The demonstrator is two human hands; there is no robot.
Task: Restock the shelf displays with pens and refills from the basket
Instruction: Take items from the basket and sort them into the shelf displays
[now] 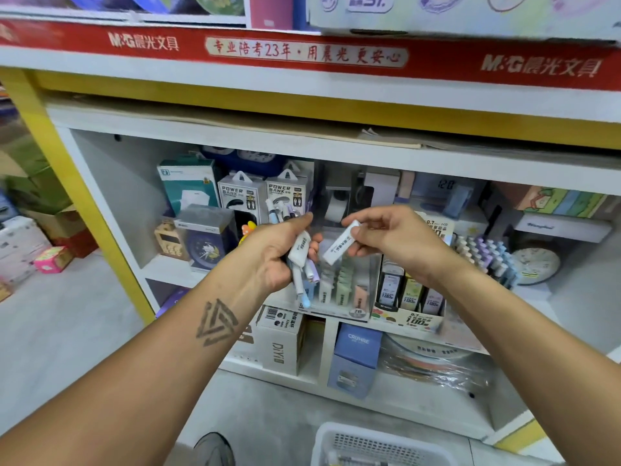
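Hands are meeting in front of the middle shelf [174, 269] of a white and yellow stationery stand. The left hand [275, 250] is gripping a bundle of pens [300, 275], fingers curled round them, with caps sticking up above the fist and pastel barrels pointing down below it; a white refill box [300, 247] is sitting against the bundle in the same grip. The right hand [391, 235] is pinching a second white box [340, 243] between thumb and fingertips, holding it tilted, its lower end just beside the left hand's fingers. Behind and below the hands, a display tray [336, 290] with pale green and peach refill boxes is standing on the shelf, and next to it, on the right, a lead refill display [408, 297] with dark packets. Further right, a rack of pastel pens [487, 258] is leaning beside a round clock [536, 265]. Power bank boxes [263, 193] are standing at the back of the shelf. A white plastic basket [379, 445] is resting on the floor at the bottom, near a shoe [215, 449]; what is lying in it is too blurred to tell.
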